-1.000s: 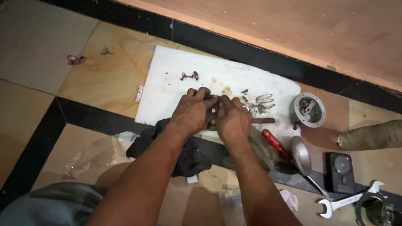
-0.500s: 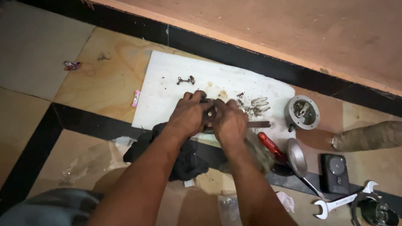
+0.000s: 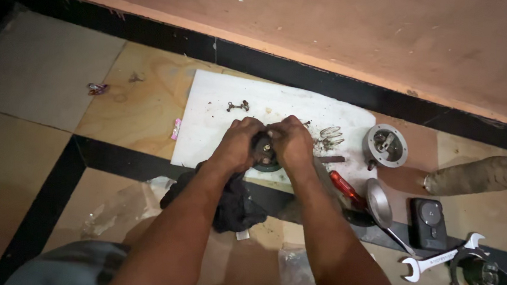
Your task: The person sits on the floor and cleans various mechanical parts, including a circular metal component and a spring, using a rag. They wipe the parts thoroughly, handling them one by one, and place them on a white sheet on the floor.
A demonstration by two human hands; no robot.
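Note:
Both of my hands close around a dark round metal part (image 3: 264, 151) over the near edge of a white board (image 3: 211, 126) on the floor. My left hand (image 3: 239, 140) grips its left side, and my right hand (image 3: 291, 141) grips its right side and top. The part is mostly hidden by my fingers. A dark cloth (image 3: 229, 199) lies under my left forearm.
On the board lie small bolts (image 3: 238, 106) and springs (image 3: 330, 136). To the right are a round metal housing (image 3: 384, 144), a red-handled screwdriver (image 3: 347, 190), a metal spoon (image 3: 380, 207), a small black box (image 3: 427, 222), a wrench (image 3: 437, 263), a ring part (image 3: 481, 276) and a dusty bottle (image 3: 483, 175).
My hands stay on the dark part with only slight finger shifts. The view has shifted a little, so the scene sits lower and more to the right.

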